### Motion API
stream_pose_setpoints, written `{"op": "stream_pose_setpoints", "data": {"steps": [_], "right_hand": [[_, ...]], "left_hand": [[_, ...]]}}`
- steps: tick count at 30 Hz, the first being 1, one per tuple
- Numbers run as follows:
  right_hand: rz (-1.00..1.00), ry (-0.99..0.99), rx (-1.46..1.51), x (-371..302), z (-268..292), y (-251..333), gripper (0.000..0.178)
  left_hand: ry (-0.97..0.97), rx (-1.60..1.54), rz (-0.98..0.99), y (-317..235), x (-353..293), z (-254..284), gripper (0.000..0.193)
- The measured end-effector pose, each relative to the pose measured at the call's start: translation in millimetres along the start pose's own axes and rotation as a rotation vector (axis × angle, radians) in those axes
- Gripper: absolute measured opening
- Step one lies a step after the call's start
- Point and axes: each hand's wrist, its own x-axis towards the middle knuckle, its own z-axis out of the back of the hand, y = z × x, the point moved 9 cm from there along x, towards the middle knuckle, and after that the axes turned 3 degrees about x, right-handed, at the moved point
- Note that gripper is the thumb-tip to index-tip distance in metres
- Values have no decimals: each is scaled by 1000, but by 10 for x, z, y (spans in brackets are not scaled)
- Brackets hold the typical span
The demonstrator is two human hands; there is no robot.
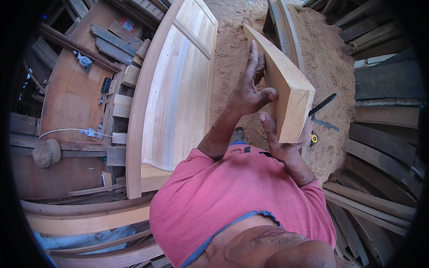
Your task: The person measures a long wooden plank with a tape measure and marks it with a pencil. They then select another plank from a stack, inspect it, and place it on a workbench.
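Note:
A thick, pale wooden board (286, 73) is tilted up in front of me, its sawn end toward me. My right hand (290, 149) grips it near that end, with the thumb on its left face and the fingers mostly hidden behind. A slim black stick (322, 104), perhaps a pencil or marker, juts out on the right beside that hand; what holds it is hidden. My left hand (251, 85) is open alongside the board's left face, fingers stretched upward and thumb apart. Whether its fingers touch the board, I cannot tell.
A large panelled wooden door (176, 89) lies left of me. A narrow timber beam (290, 38) runs ahead over sawdust-covered ground (328, 67). A yellow tape measure (314, 138) and a dark flat blade (326, 124) are at right. Stacked planks (380, 143) line the right side.

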Motion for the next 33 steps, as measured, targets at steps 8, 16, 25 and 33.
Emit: {"op": "stream_pose_setpoints", "data": {"steps": [8,16,25,33], "right_hand": [[64,10,-26,-4,-50,36,62],[8,45,-15,-32,-113,9,73],[-12,465,-49,206,150,-285,85],[-171,435,-114,133,107,-589,84]], "left_hand": [[3,4,-21,-32,-14,39,154],[-10,-25,8,54,-85,115,153],[-122,-1128,481,649,-626,156,92],[-376,-1070,510,1156,-882,-47,58]]}}
